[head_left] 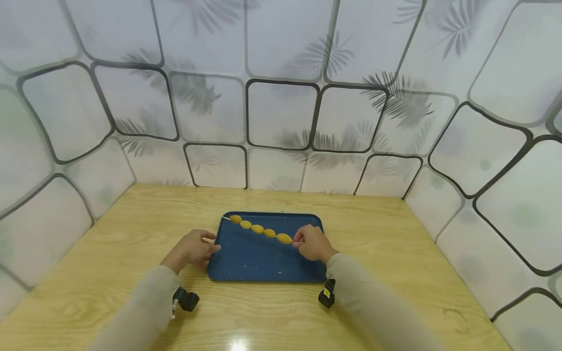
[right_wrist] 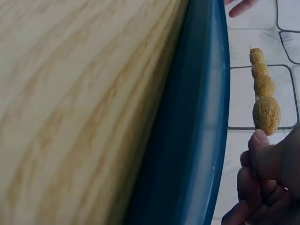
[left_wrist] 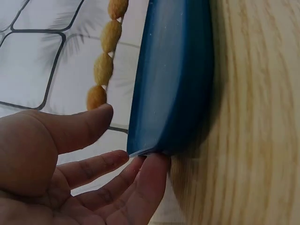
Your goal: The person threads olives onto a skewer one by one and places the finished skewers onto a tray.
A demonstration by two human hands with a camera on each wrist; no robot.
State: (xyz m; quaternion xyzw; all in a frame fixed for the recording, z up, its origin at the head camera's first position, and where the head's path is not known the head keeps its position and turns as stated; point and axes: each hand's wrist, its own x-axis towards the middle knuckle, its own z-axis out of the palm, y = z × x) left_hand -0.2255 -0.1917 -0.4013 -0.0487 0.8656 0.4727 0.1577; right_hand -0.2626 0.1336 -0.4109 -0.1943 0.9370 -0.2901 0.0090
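Observation:
My right hand [head_left: 312, 242] pinches the near end of a skewer between thumb and fingers. Several oval golden-brown pieces [head_left: 257, 229] are threaded along it, and its bare tip points to the back left. Both wrist views show the skewer [left_wrist: 103, 69] raised above the blue tray [head_left: 259, 263], as does the fried-looking piece [right_wrist: 267, 116] nearest the right thumb. At the tray's left edge is my left hand [head_left: 196, 248]. Its fingertips [left_wrist: 157, 164] touch the tray's end, while the thumb stays apart from both tray and skewer.
The tray lies on a light wood-grain table [head_left: 263, 312]. Patterned wall covering [head_left: 281, 117] with dark outlines and leaf prints rises behind and on both sides. Dark cameras are strapped to both wrists, the left one [head_left: 189, 301] low over the table.

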